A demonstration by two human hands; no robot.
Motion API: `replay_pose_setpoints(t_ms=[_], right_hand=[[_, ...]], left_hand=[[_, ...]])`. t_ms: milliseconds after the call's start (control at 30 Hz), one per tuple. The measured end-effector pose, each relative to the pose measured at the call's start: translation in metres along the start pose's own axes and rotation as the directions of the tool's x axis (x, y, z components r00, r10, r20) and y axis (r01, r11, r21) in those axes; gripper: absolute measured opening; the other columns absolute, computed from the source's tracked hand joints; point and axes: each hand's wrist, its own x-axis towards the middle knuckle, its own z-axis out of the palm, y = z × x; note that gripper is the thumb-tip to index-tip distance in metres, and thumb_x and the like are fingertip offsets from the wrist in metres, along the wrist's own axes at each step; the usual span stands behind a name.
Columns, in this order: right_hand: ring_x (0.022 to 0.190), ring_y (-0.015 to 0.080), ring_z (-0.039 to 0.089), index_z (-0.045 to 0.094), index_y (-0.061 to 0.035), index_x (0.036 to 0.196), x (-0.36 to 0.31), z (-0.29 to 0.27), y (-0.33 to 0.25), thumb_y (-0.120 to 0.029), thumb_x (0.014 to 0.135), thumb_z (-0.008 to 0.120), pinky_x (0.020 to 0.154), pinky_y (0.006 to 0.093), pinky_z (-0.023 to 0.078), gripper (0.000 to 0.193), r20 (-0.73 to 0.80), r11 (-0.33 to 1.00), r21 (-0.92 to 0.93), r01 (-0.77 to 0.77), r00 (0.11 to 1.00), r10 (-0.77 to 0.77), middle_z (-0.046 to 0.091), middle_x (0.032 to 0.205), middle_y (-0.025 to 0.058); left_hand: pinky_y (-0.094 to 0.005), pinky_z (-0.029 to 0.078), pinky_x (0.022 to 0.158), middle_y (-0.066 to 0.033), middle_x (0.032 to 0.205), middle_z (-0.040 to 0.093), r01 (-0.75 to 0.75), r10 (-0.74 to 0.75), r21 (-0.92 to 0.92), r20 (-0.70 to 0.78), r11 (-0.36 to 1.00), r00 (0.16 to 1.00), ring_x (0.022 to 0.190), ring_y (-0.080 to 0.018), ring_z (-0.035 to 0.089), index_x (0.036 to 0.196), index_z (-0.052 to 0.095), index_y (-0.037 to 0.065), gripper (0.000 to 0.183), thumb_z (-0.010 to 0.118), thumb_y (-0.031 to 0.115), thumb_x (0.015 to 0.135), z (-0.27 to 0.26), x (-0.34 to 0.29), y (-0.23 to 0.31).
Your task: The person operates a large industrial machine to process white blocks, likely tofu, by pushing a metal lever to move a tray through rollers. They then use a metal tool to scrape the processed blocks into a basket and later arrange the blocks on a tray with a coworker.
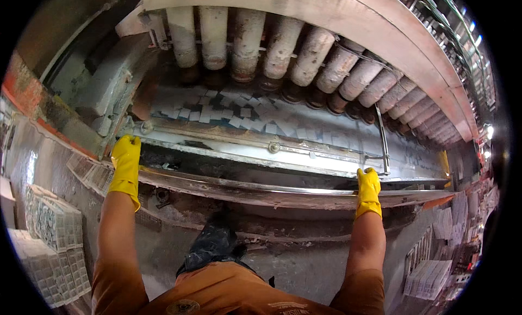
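A long metal panel (239,150), wet and pale grey, runs across the front of a big machine. My left hand (126,154), in a yellow rubber glove, is closed at the panel's left end, its fingertips curled over and partly hidden. Far to the right my right hand (368,187), gloved the same way, closes on the panel's near edge. Just beyond it rises a thin metal bracket (384,146). Behind the panel, many small square tile-like pieces (246,113) lie scattered on a wet bed. A metal rail (261,192) passes below the panel.
A row of thick, stained cylinders (247,43) stands over the bed beneath a curved, pale beam (348,13). Wrapped stacks of pale blocks (54,220) sit on the floor at left. At lower right is a white stack (428,278) beside a pallet (417,251).
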Motion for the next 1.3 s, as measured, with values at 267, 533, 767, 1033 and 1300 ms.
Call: replay_pose_setpoints(t_ms=[267, 533, 767, 1033, 1300], right_hand=[[0.118, 0.0371, 0.068, 0.066, -0.0084, 0.134, 0.02, -0.012, -0.024, -0.046, 0.09, 0.072, 0.098, 0.046, 0.054, 0.058, 0.056, 1.0, 0.009, -0.026, 0.998, 0.025, 0.07, 0.13, 0.0187], [0.105, 0.0341, 0.073, 0.064, -0.0092, 0.136, -0.001, -0.025, -0.063, -0.043, 0.094, 0.072, 0.077, 0.046, 0.063, 0.055, 0.136, 0.989, 0.124, -0.075, 0.989, 0.058, 0.071, 0.128, 0.0161], [0.098, 0.0342, 0.075, 0.064, -0.0078, 0.136, 0.022, -0.007, -0.06, -0.04, 0.095, 0.072, 0.065, 0.0451, 0.064, 0.053, 0.138, 0.992, 0.124, -0.038, 0.99, 0.021, 0.073, 0.122, 0.0156], [0.102, 0.0352, 0.074, 0.066, -0.0053, 0.132, 0.004, -0.037, -0.093, -0.042, 0.095, 0.071, 0.082, 0.0461, 0.06, 0.052, 0.178, 0.983, 0.172, -0.061, 0.984, 0.03, 0.072, 0.124, 0.0186], [0.118, 0.0392, 0.067, 0.068, -0.0042, 0.13, 0.069, -0.023, -0.08, -0.048, 0.093, 0.068, 0.098, 0.0463, 0.053, 0.057, 0.095, 0.977, -0.15, 0.153, 0.986, -0.14, 0.07, 0.129, 0.0206]], left_hand=[[-0.0493, 0.055, 0.089, -0.0165, 0.109, 0.076, 0.013, -0.013, -0.037, 0.019, 0.999, 1.0, 0.104, -0.0384, 0.071, 0.11, 0.075, 0.012, 0.041, 0.071, 0.047, 0.089, 0.003, 0.031, 0.008], [-0.0497, 0.054, 0.092, -0.018, 0.116, 0.074, 0.065, -0.061, -0.041, 0.077, 0.997, 0.995, 0.109, -0.0398, 0.069, 0.113, 0.074, 0.012, 0.043, 0.071, 0.047, 0.089, -0.007, 0.045, 0.007], [-0.0462, 0.056, 0.089, -0.0137, 0.109, 0.077, 0.058, -0.058, 0.0, 0.007, 0.998, 0.998, 0.104, -0.0344, 0.072, 0.11, 0.075, 0.009, 0.042, 0.072, 0.045, 0.089, -0.014, 0.046, 0.012], [-0.0475, 0.055, 0.092, -0.0151, 0.112, 0.076, 0.055, -0.055, 0.012, 0.059, 0.998, 0.997, 0.107, -0.0368, 0.07, 0.114, 0.074, 0.01, 0.043, 0.07, 0.045, 0.091, -0.017, 0.06, 0.026], [-0.0494, 0.054, 0.094, -0.0171, 0.114, 0.075, 0.053, -0.054, 0.012, 0.103, 0.999, 0.993, 0.109, -0.0394, 0.069, 0.115, 0.074, 0.01, 0.043, 0.068, 0.045, 0.092, -0.024, 0.088, 0.066]])
